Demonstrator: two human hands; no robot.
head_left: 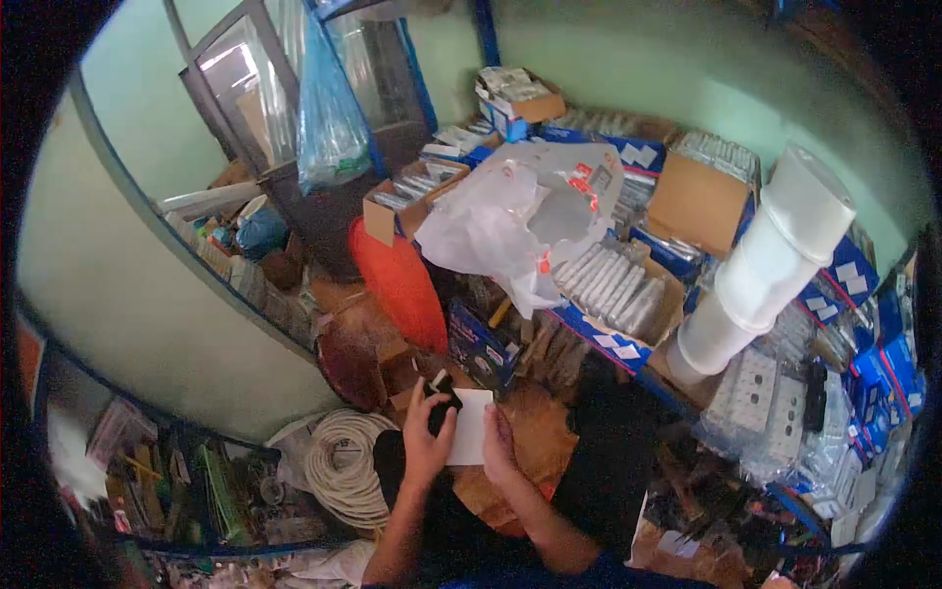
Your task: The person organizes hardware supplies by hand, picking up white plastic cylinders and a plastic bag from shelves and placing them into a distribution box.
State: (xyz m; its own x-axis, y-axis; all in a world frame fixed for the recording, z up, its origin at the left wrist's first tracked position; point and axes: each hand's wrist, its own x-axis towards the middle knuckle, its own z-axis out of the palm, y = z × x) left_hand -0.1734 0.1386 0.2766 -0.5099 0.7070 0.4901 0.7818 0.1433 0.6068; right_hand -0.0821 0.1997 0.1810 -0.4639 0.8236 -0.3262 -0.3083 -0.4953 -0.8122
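Observation:
In the head view, my left hand (424,447) is closed around a small black object (446,395), whose kind I cannot make out. A flat white plate (472,430) stands right beside it, its left edge against the black object. My right hand (499,450) grips that plate along its right edge, fingers partly hidden behind it. Both hands are close together above my lap, over a brown sheet (545,432).
A coil of white cable (348,466) lies left of my hands. Ahead are a red round object (397,285), a white plastic bag (481,221) and open cartons of wrapped packs (613,285). White cylinders (756,265) lean at right, near white panels (756,393).

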